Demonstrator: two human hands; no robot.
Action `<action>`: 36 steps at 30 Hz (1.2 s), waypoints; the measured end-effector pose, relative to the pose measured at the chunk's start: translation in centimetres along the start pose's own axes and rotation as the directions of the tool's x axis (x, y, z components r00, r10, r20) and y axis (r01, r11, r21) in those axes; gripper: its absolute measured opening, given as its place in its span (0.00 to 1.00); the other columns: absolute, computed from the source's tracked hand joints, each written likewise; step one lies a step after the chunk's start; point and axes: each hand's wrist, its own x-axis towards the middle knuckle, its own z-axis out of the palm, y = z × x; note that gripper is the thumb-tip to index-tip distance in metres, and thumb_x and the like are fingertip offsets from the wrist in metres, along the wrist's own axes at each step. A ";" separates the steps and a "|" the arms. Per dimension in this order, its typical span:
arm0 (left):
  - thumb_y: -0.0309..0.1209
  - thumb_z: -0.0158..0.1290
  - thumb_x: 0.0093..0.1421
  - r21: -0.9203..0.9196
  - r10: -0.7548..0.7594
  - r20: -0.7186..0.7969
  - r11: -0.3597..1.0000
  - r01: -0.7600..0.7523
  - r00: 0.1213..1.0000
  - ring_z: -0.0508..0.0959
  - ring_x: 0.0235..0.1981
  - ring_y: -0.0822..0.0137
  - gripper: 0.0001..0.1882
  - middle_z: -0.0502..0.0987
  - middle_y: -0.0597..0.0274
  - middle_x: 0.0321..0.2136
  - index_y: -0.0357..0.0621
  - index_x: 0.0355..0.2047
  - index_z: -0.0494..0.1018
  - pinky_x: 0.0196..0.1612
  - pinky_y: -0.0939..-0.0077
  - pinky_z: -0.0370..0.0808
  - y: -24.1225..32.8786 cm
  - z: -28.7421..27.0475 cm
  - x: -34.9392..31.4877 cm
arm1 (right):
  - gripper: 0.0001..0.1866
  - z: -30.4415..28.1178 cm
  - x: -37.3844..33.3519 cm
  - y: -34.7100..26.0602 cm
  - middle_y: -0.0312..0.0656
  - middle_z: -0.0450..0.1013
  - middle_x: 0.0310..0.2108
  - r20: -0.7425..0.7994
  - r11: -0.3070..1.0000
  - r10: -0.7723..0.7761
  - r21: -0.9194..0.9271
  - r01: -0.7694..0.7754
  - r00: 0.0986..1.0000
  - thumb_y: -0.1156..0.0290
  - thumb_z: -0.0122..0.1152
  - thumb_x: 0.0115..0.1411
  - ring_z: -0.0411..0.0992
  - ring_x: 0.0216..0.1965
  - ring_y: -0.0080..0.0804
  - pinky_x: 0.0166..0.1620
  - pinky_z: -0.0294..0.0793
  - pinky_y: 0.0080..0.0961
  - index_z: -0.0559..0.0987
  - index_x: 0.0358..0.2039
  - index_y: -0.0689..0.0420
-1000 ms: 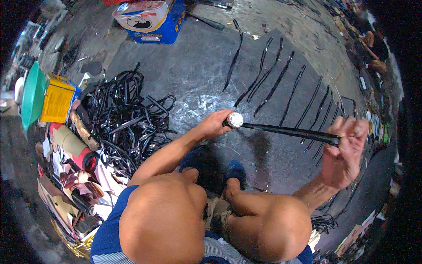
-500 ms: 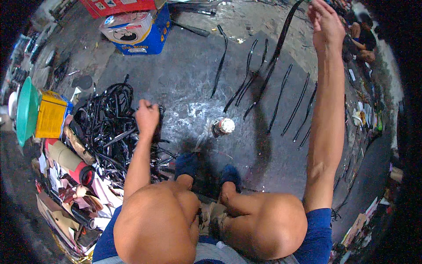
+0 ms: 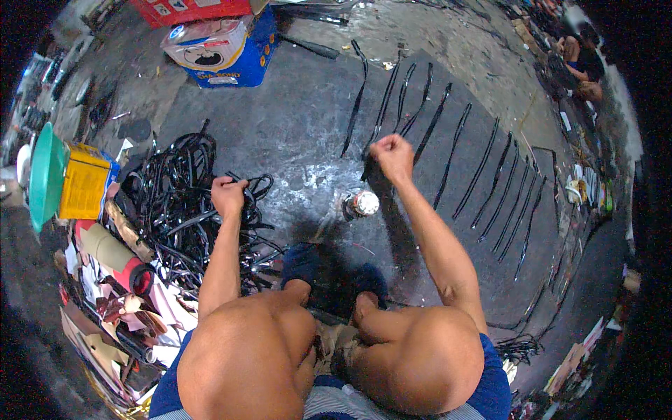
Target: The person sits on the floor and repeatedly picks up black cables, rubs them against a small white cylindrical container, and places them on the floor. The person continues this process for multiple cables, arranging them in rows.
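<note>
A dark, whitish-smudged sheet [image 3: 301,98] is spread over the rough floor [image 3: 490,84]. At its far edge, 1 blue-and-white box [image 3: 231,66] is set just beside 1 red box [image 3: 189,10]; the left side is crowded by 1 yellow tin [image 3: 84,182], 1 green bowl [image 3: 46,178] and scraps. Black strips [image 3: 435,119] are laid in a slanting row beyond and beside the curled right hand [image 3: 393,157]. The curled left hand [image 3: 229,196] is held at the right edge of a tangled black pile [image 3: 175,210]. Whether a strip is pinched by either hand cannot be told. Between them, nearer the body, 1 white-topped bottle [image 3: 360,204] is stood.
</note>
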 end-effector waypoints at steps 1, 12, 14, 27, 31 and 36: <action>0.32 0.72 0.46 -0.222 -0.013 -0.022 0.975 0.008 1.000 0.82 0.35 0.59 0.22 0.83 0.55 0.30 0.38 0.39 0.76 0.40 0.66 0.77 -1.7 0.6 0.9 | 0.12 0.6 -0.5 1.5 0.40 0.81 0.28 0.085 0.998 0.041 0.033 -0.044 0.996 0.66 0.71 0.52 0.80 0.33 0.32 0.40 0.79 0.31 0.82 0.34 0.58; 0.22 0.61 0.57 -0.440 0.216 0.602 0.893 0.093 0.769 0.79 0.22 0.72 0.12 0.81 0.59 0.26 0.32 0.42 0.81 0.25 0.80 0.75 8.2 5.6 -9.2 | 0.31 -3.5 -13.0 0.0 0.40 0.75 0.37 0.278 0.900 -0.424 0.023 0.436 0.862 0.71 0.77 0.43 0.76 0.45 0.40 0.52 0.75 0.33 0.78 0.50 0.56; 0.22 0.60 0.56 -0.389 0.177 0.727 0.902 0.186 0.663 0.78 0.21 0.74 0.14 0.80 0.60 0.24 0.32 0.44 0.80 0.25 0.81 0.74 8.5 6.8 -10.7 | 0.33 -2.7 -13.4 -0.1 0.39 0.76 0.37 0.236 0.929 -0.354 -0.025 0.370 0.905 0.69 0.78 0.42 0.76 0.43 0.39 0.50 0.76 0.32 0.78 0.51 0.55; 0.26 0.57 0.55 -0.229 0.117 0.969 0.760 0.608 0.219 0.69 0.20 0.77 0.28 0.76 0.65 0.24 0.33 0.58 0.73 0.24 0.83 0.66 6.4 7.6 -14.2 | 0.31 -3.0 -15.2 -3.2 0.43 0.79 0.42 -0.101 0.955 -0.059 0.284 0.085 0.993 0.72 0.78 0.51 0.79 0.40 0.28 0.40 0.82 0.26 0.71 0.52 0.60; 0.23 0.53 0.56 -0.154 0.186 0.981 0.565 0.810 0.057 0.70 0.23 0.77 0.28 0.76 0.69 0.27 0.35 0.60 0.72 0.25 0.84 0.66 5.1 6.5 -13.8 | 0.36 -3.6 -15.0 -1.1 0.48 0.80 0.44 -0.136 0.958 -0.009 0.283 0.048 0.991 0.68 0.81 0.48 0.82 0.42 0.35 0.40 0.86 0.31 0.69 0.53 0.59; 0.24 0.58 0.53 -0.203 0.129 0.967 0.912 0.355 0.221 0.72 0.21 0.77 0.21 0.78 0.68 0.24 0.36 0.49 0.80 0.24 0.83 0.67 7.7 6.3 -13.1 | 0.30 -5.9 -14.4 3.5 0.45 0.80 0.42 -0.250 0.976 0.069 0.219 -0.013 0.966 0.66 0.79 0.49 0.80 0.40 0.35 0.47 0.78 0.35 0.74 0.50 0.57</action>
